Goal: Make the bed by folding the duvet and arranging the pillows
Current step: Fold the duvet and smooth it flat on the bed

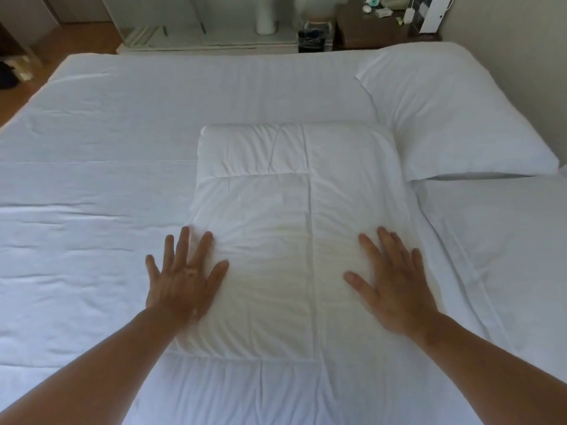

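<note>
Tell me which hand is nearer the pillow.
Right. The right hand presses the right side of the folded duvet, just below the pillow. The left hand is at the duvet's left edge, farther off.

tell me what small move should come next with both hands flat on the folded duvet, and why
Probably slide both hands forward along the duvet to smooth it. The left hand and right hand lie flat on it with fingers spread, gripping nothing, and its cover shows creases between and ahead of them. The pillow by its far right corner can likely wait.
</note>
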Demonstrator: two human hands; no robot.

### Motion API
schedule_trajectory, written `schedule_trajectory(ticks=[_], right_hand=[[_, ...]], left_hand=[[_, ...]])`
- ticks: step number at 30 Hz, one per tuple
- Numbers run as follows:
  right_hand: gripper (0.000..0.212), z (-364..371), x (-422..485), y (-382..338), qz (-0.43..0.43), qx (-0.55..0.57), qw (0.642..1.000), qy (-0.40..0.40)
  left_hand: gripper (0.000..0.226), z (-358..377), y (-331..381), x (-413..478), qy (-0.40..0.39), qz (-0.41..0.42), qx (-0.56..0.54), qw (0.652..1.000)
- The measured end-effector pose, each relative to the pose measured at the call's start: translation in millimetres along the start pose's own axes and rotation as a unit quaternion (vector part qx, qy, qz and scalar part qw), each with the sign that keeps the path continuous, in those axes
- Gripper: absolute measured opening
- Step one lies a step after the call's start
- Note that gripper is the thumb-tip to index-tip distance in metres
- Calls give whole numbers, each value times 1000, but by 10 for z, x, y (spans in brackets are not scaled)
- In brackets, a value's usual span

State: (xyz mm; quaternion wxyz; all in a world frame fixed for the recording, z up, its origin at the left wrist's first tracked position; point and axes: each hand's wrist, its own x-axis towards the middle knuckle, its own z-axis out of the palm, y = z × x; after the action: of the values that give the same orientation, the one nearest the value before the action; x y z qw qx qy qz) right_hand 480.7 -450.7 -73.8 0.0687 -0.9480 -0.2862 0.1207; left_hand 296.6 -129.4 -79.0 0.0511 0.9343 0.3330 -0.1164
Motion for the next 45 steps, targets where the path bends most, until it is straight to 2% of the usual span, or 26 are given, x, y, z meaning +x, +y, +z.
schedule_trajectory(ticks=[2, 5, 7, 9, 14, 21, 35, 40, 45], right_hand=[[92, -183, 431, -168, -13, 15, 999, 43], [87, -414, 1263, -328, -34, -17, 998, 42], [88, -482, 1768, -359, -11, -15, 1000, 21], [89, -477, 2130, -287, 31, 12, 999, 9], [88, -44, 2510, 11, 71, 29, 997, -24], [88, 271, 2720, 87, 65, 45, 997, -25], [85, 38, 1887, -21, 61, 57, 993, -78], [76, -207, 796, 94, 16, 72, 992, -103], [74, -251, -416, 476, 15, 87, 989, -119]], left_hand=[[76, -201, 227, 338, 77, 48, -29, 995], [70, -478, 687, 988, 130, 137, -30, 982], [70, -641, 910, 1476, 104, 139, -18, 985], [73, -690, 975, 1925, 59, 104, -6, 993], [83, -249, 868, 2494, -22, 70, 1, 997], [84, 41, 889, 2675, -26, 71, -11, 997], [77, -253, 856, 1959, -70, 51, 4, 996], [74, -291, 1155, 899, -62, 65, -45, 995], [83, -219, 1882, -358, -27, 100, -101, 989]])
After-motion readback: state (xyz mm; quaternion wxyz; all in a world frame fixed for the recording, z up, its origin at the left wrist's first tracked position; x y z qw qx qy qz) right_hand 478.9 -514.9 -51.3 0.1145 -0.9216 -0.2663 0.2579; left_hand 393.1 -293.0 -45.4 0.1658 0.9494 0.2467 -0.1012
